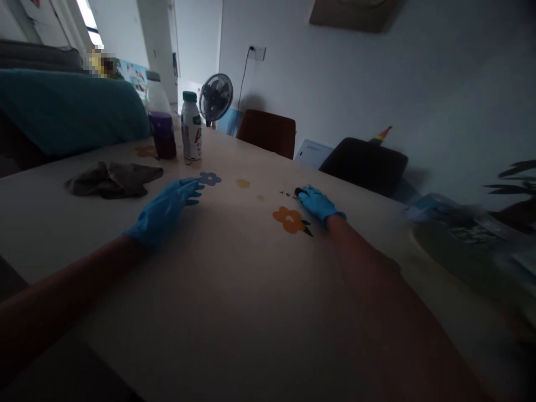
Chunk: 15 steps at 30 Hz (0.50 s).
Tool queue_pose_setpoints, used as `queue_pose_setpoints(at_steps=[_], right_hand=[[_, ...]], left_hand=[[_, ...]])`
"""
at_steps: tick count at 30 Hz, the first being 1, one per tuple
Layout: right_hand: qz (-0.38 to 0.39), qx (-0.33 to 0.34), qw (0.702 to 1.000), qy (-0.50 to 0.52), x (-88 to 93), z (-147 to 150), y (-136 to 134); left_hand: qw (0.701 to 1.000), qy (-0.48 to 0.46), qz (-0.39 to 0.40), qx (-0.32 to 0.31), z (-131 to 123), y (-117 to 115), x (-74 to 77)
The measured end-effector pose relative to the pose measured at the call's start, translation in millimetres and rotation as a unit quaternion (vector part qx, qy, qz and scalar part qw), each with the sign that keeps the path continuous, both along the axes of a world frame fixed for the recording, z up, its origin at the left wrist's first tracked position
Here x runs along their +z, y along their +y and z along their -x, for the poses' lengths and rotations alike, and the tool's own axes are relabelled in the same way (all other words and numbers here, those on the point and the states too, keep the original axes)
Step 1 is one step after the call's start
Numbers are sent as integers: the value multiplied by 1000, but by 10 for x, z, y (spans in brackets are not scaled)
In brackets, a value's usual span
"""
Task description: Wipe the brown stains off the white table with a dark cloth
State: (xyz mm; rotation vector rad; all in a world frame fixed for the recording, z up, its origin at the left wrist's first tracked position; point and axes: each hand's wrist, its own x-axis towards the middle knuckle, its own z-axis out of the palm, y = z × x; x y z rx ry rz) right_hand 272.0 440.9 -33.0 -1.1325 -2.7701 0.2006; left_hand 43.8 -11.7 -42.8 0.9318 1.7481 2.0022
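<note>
My left hand (167, 209), in a blue glove, is held over the white table (234, 312) with its fingers stretched out and apart, nothing in them. Its fingertips are close to a printed blue flower (210, 178). To its left lies a crumpled grey-brown cloth (111, 180). My right hand (318, 203), gloved in blue too, rests on the tabletop beyond a printed orange flower (288, 219). Its fingers are bent over a small black object (298, 191), mostly covered, whose kind I cannot make out. Small printed letters show just beside it.
Behind the cloth stand a purple-labelled bottle (162, 134) and a white bottle with a green cap (191, 128). A brown chair (267, 133) and a black chair (363, 166) line the far side. A fan (216, 97) is behind. Blurred items crowd the right edge near a plant.
</note>
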Motion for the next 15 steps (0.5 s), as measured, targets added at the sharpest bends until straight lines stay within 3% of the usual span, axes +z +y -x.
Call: queue_pose_setpoints(at_steps=[5, 8, 12, 15], right_hand=[[9, -97, 995, 2, 39, 2, 217], [16, -110, 994, -3, 73, 59, 195], [32, -47, 998, -16, 103, 269, -51], [45, 36, 998, -25, 115, 497, -416]], left_hand=[[1000, 17, -21, 2, -80, -50, -36], [999, 18, -33, 0, -126, -28, -39], [1000, 9, -2, 0, -160, 32, 7], [1000, 9, 22, 9, -139, 79, 49]])
